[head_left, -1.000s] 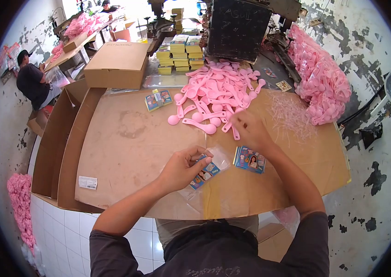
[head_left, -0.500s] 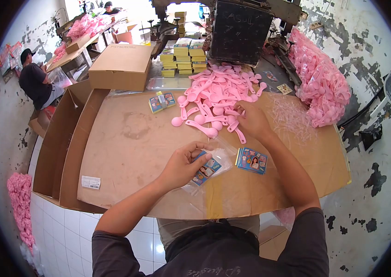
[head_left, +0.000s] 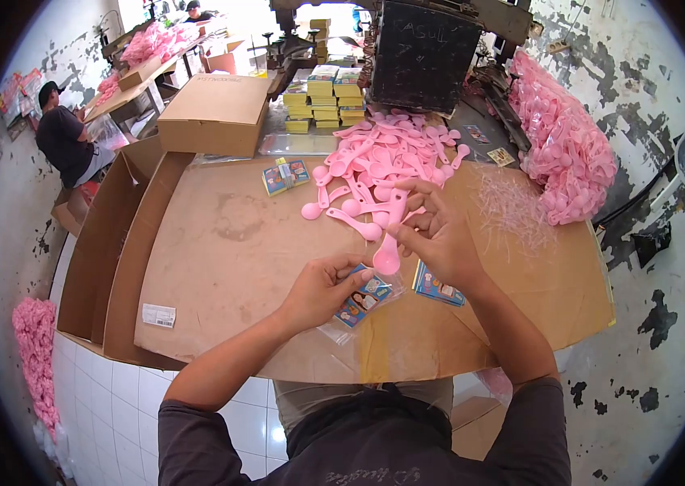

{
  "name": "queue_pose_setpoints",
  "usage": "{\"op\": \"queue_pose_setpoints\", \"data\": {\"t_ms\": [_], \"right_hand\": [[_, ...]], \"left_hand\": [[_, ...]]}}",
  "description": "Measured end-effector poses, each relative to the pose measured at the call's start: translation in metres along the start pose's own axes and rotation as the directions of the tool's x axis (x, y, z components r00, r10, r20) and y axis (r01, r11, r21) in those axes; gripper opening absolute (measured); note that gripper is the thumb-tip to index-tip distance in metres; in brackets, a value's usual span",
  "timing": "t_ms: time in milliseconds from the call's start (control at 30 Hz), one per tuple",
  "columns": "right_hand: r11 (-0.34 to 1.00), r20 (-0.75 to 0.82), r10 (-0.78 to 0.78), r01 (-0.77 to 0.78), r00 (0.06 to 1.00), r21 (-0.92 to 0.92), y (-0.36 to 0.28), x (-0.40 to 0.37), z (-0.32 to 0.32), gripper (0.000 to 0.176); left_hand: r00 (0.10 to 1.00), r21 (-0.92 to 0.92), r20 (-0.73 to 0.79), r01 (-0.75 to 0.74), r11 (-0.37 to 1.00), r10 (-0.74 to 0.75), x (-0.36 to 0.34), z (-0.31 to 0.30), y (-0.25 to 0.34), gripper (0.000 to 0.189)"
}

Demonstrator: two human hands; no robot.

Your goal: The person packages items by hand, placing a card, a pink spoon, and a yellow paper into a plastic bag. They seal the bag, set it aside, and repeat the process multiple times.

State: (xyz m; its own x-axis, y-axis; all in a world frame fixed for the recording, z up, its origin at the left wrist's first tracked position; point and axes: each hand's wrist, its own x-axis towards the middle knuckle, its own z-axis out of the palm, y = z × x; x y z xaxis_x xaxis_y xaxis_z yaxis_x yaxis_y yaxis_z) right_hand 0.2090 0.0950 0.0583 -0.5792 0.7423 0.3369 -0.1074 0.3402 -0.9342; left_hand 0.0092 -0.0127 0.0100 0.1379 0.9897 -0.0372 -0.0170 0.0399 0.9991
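My left hand (head_left: pixel 323 292) is closed on a blue picture card (head_left: pixel 363 300) with a clear plastic bag (head_left: pixel 341 332) around it, low in the middle of the cardboard sheet. Just above and to the right, my right hand (head_left: pixel 438 239) pinches a pink spoon (head_left: pixel 387 256), its bowl hanging down near the bag. A stack of blue cards (head_left: pixel 436 288) lies partly hidden under my right hand. Beyond my hands is a heap of pink spoons (head_left: pixel 375 158). A banded bundle of cards (head_left: pixel 285 176) lies left of the heap.
Behind the spoons rise card stacks (head_left: pixel 323 97) and a black machine block (head_left: pixel 423 57). A closed carton (head_left: pixel 214 113) stands back left. Plastic strips (head_left: pixel 512 212) and bagged pink spoons (head_left: pixel 561 138) are at the right. A co-worker (head_left: pixel 63 138) sits far left.
My right hand has come back from the heap toward my left hand, lifting a pink spoon. It now covers part of the card stack. My left hand has barely moved.
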Motion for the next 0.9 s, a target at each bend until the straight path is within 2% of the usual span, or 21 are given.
{"op": "queue_pose_setpoints", "data": {"t_ms": [100, 300, 400, 533, 633, 800, 900], "right_hand": [[1.000, -0.014, 0.005, -0.005, 1.000, -0.022, 0.000, -0.007, 0.011, 0.055], [0.992, -0.142, -0.047, 0.062, 0.989, 0.106, 0.011, -0.013, 0.020, 0.039], [0.988, -0.086, -0.136, 0.141, 0.987, 0.063, 0.021, -0.014, 0.018, 0.033], [0.993, -0.229, -0.092, 0.108, 0.969, 0.057, 0.004, -0.011, 0.003, 0.032], [0.993, -0.269, -0.097, 0.111, 0.958, 0.035, -0.001, -0.004, -0.008, 0.031], [0.989, -0.301, -0.054, 0.092, 0.952, 0.113, -0.003, -0.002, -0.006, 0.031], [0.993, -0.239, -0.021, 0.049, 0.971, 0.111, 0.001, -0.002, -0.005, 0.032]], "left_hand": [[1.000, -0.004, 0.008, 0.006, 1.000, -0.006, 0.000, -0.003, -0.005, 0.028], [0.999, -0.031, -0.031, 0.029, 0.999, -0.030, 0.002, -0.006, -0.008, 0.030], [1.000, -0.049, -0.024, -0.003, 0.999, 0.002, 0.001, -0.003, -0.008, 0.032], [0.998, -0.146, -0.024, -0.066, 0.987, 0.064, 0.005, 0.000, -0.008, 0.035], [0.999, -0.164, 0.030, -0.027, 0.986, 0.033, 0.005, -0.003, -0.007, 0.034], [0.999, 0.003, 0.020, -0.026, 1.000, 0.026, 0.005, -0.005, -0.007, 0.033], [1.000, 0.057, -0.007, -0.021, 0.998, 0.021, 0.006, -0.007, -0.014, 0.032]]}}
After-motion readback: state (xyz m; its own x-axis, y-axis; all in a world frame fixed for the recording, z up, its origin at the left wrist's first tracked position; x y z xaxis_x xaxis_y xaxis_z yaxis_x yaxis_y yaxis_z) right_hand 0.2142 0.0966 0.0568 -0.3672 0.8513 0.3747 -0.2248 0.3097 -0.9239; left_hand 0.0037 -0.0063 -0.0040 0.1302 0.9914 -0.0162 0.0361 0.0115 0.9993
